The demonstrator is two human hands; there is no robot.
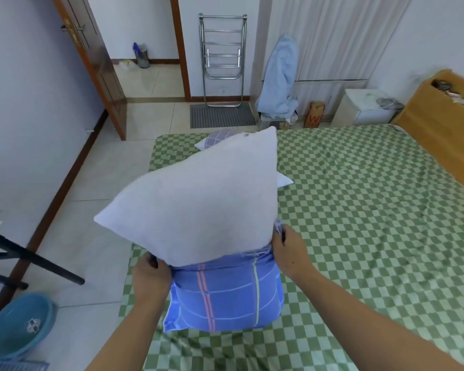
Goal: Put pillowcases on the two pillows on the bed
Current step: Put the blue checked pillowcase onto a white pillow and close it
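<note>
A white pillow (pixel 198 199) stands tilted on the bed (pixel 359 210), its lower end inside a blue checked pillowcase (pixel 225 298). Most of the pillow sticks out above the case's open edge. My left hand (pixel 150 277) grips the left side of that open edge. My right hand (pixel 289 250) grips the right side, fingers pinching the fabric by the pillow. Behind the white pillow, a second pillow (pixel 284 180) lies flat, mostly hidden, with a grey-purple checked pillowcase (pixel 217 137) on or beside it near the bed's far corner.
The bed has a green checked sheet and a wooden headboard (pixel 445 116) at the right. A blue basin (pixel 16 328) and black bars (pixel 38 261) stand on the floor at left. A folded metal rack (pixel 223 60), blue cloth (pixel 281 76) and white cabinet (pixel 364 108) lie beyond.
</note>
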